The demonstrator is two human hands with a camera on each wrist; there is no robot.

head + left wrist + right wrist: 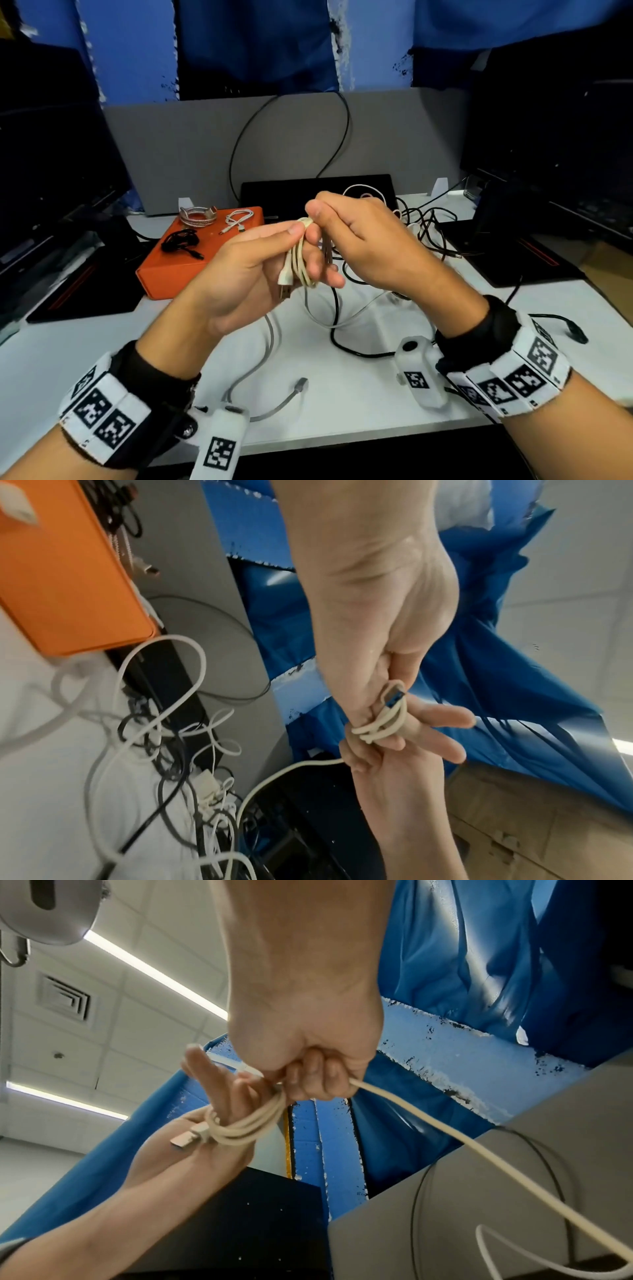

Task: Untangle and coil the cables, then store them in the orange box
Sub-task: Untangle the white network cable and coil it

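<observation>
Above the middle of the table, my left hand (270, 263) carries a cream USB cable (300, 260) wound in loops round its fingers, thumb pressing the top of the coil. The USB plug (284, 291) hangs at the palm. My right hand (359, 240) grips the same cable just above the coil, and the free length (445, 1123) trails from its fist down to the table. In the left wrist view the coil (380, 723) wraps the fingers. The orange box (209, 253) lies shut at the left, with a silver coil (198, 216), a white coil (236, 221) and a black coil (181, 241) on its lid.
A tangle of black and white cables (424, 233) lies right of centre on the white table (342, 404). A grey cable (270, 342) runs toward the front edge. A black laptop (274, 193) stands at the back by a grey partition; dark monitors flank both sides.
</observation>
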